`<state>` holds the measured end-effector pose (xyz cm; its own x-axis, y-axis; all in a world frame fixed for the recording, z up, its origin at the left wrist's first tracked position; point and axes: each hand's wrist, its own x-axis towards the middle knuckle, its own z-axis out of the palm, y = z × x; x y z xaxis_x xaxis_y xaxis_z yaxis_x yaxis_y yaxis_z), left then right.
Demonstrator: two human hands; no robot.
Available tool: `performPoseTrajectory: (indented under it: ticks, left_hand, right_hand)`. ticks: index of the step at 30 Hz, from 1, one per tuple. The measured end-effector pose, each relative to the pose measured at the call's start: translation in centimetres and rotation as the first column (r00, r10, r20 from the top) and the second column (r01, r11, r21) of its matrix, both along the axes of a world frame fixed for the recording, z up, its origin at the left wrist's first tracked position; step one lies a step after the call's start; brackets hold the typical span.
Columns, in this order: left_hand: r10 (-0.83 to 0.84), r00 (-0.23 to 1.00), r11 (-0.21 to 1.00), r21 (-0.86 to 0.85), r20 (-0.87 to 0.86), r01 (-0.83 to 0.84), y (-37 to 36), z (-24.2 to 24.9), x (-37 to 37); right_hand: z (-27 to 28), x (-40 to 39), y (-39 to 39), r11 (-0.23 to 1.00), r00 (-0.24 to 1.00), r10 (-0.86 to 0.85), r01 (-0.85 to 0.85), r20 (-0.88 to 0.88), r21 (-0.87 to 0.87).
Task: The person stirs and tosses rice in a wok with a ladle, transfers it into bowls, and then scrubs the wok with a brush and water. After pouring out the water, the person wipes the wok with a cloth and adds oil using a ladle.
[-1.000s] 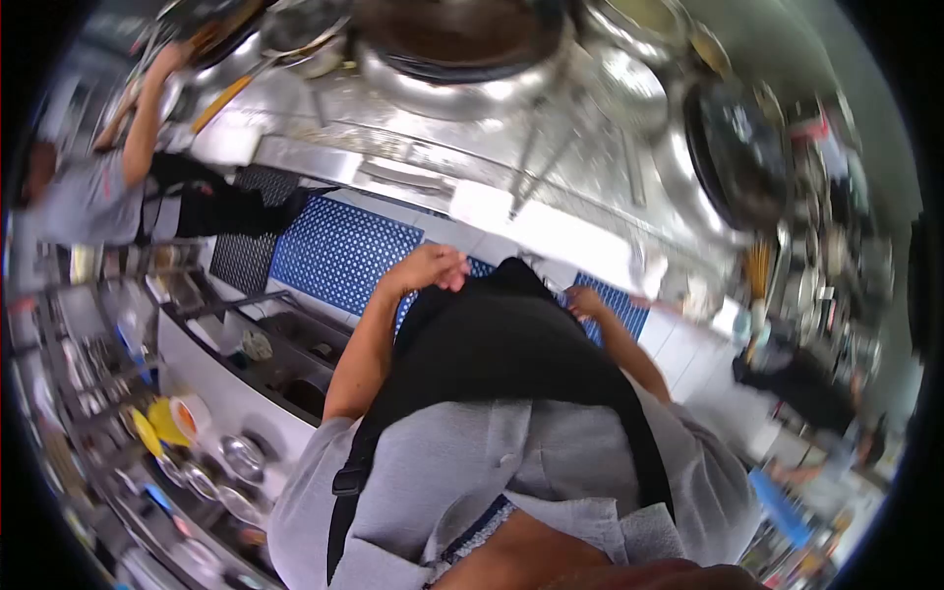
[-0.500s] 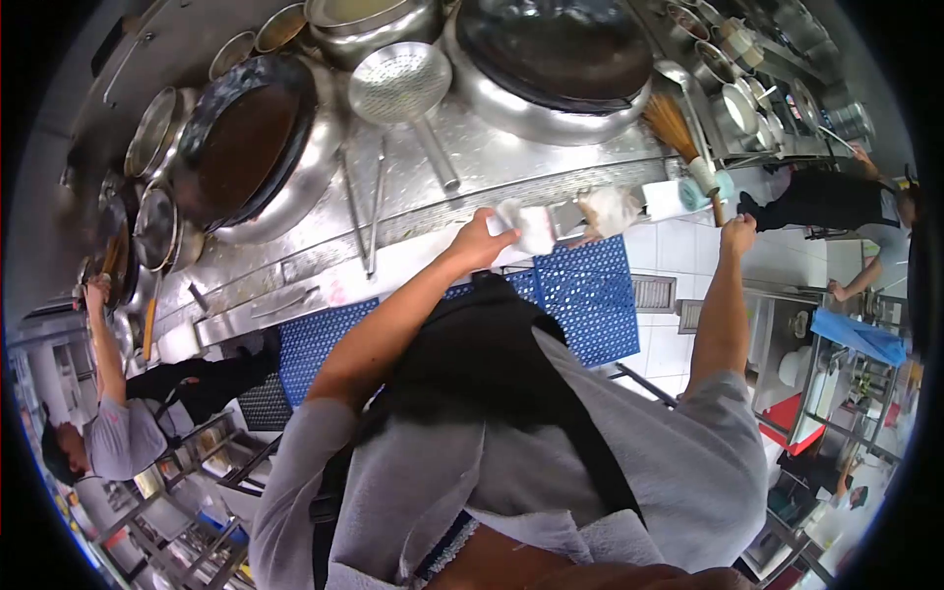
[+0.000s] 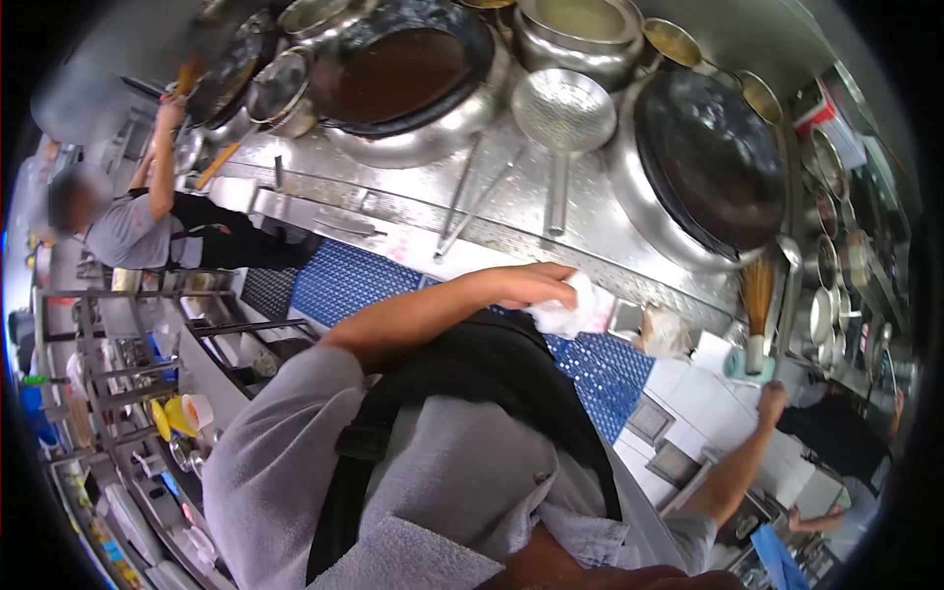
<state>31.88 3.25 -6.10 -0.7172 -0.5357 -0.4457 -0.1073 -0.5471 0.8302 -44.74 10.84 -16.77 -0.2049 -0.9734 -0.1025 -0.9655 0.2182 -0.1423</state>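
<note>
My left hand point(image 3: 531, 287) is closed on a crumpled white cloth point(image 3: 570, 310) at the front edge of the steel cooking range. Its fingers bend over the top of the cloth and hide part of it. My right hand point(image 3: 774, 401) is out to the right, its fingers curled into a fist. It is just below the handle end of a bamboo wok brush point(image 3: 756, 305) that leans at the range's right end. Whatever the fist may hold is hidden. Beside the cloth lies a crumpled beige bag point(image 3: 665, 330).
Two large woks, one with brown liquid point(image 3: 403, 69) and one dark point(image 3: 713, 157), are set in the range. Between them rests a perforated ladle point(image 3: 562, 113). A co-worker point(image 3: 138, 221) stands at the left, another person point(image 3: 836, 433) at the right. Blue mats point(image 3: 369, 285) cover the floor.
The view has turned to the right, so the woks appear shifted. My left hand stays on the white cloth, its back now turned more upward. My right hand remains near the brush handle.
</note>
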Motion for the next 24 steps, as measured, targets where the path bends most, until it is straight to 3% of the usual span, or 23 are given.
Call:
performPoseTrajectory:
  ticks: [1, 2, 3, 5, 7, 9, 11, 12, 13, 14, 17, 18, 19, 20, 21, 24]
  left_hand:
    - [0.145, 0.963, 0.972, 0.213, -0.227, -0.096, 0.9, 0.4, 2.6]
    - [0.288, 0.877, 0.932, 0.323, -0.385, -0.165, 1.6, 0.9, 5.2]
    - [0.428, 0.743, 0.876, 0.439, -0.515, -0.201, 2.2, 1.3, 7.8]
    - [0.666, 0.647, 0.739, 0.445, -0.371, -0.506, 3.6, 0.5, 13.7]
    - [0.742, 0.513, 0.67, 0.514, -0.432, -0.536, 3.6, -0.4, 18.9]
    - [0.819, 0.527, 0.572, 0.251, -0.226, -0.781, 3.0, -0.7, 23.4]
    - [0.93, 0.367, 0.367, -0.013, -0.012, -0.93, 1.7, -1.0, 27.3]
    - [0.964, 0.267, 0.267, -0.006, -0.003, -0.964, 0.7, -2.0, 29.9]
    - [0.987, 0.161, 0.161, 0.002, 0.003, -0.987, -0.2, -3.0, 32.5]
    - [0.996, 0.076, 0.076, -0.012, -0.051, -0.997, -0.8, -3.3, 34.5]
    - [0.981, -0.121, -0.111, 0.072, -0.154, -0.991, -3.3, -3.9, 39.7]
    - [0.985, -0.097, -0.088, 0.072, -0.141, -0.994, -3.8, -3.4, 40.9]
    - [0.99, -0.083, -0.076, 0.066, -0.113, -0.995, -4.7, -3.6, 42.1]
    - [0.994, -0.067, -0.062, 0.053, -0.088, -0.997, -6.2, -3.7, 43.3]
    - [0.997, -0.047, -0.045, 0.04, -0.055, -0.998, -7.4, -3.8, 44.2]
    - [0.993, 0.075, 0.072, 0.031, 0.09, -0.997, -10.9, -3.0, 45.8]
  right_hand:
    - [4.4, 3.4, -0.8, 0.943, 0.859, -0.284, 0.331, 0.426, -0.038]
    - [8.9, 8.3, -2.0, 0.906, 0.82, -0.393, 0.424, 0.416, 0.02]
    - [6.7, 5.2, -2.6, 0.957, 0.936, -0.164, 0.228, 0.31, -0.181]
    - [7.4, 8.8, -3.9, 0.905, 0.981, 0.055, 0.028, 0.183, -0.424]
    - [10.3, 18.3, -5.9, 0.906, 0.791, -0.045, 0.29, 0.611, -0.308]
    - [12.7, 26.0, -8.8, 0.957, 0.578, -0.039, 0.256, 0.815, -0.135]
    - [16.2, 38.1, -12.9, 0.963, 0.551, 0.066, 0.182, 0.832, -0.197]
    - [17.7, 43.0, -15.0, 0.955, 0.515, 0.124, 0.17, 0.848, -0.242]
    - [18.5, 46.3, -17.0, 0.984, 0.47, 0.075, 0.11, 0.88, -0.143]
    - [17.9, 49.6, -19.4, 0.984, 0.475, 0.093, 0.091, 0.875, -0.154]
    - [17.4, 60.5, -24.3, 0.991, 0.371, 0.13, -0.063, 0.92, -0.115]
    - [18.5, 65.2, -25.0, 0.989, 0.432, 0.148, -0.04, 0.89, -0.145]
    - [19.9, 69.3, -25.7, 0.99, 0.405, 0.134, -0.089, 0.904, -0.107]
    - [21.0, 72.6, -27.1, 0.984, 0.454, 0.116, -0.171, 0.884, -0.041]
    - [20.5, 76.1, -28.6, 0.973, 0.453, 0.214, -0.173, 0.865, -0.15]
    - [20.8, 84.2, -33.5, 0.954, 0.516, 0.257, -0.268, 0.817, -0.131]
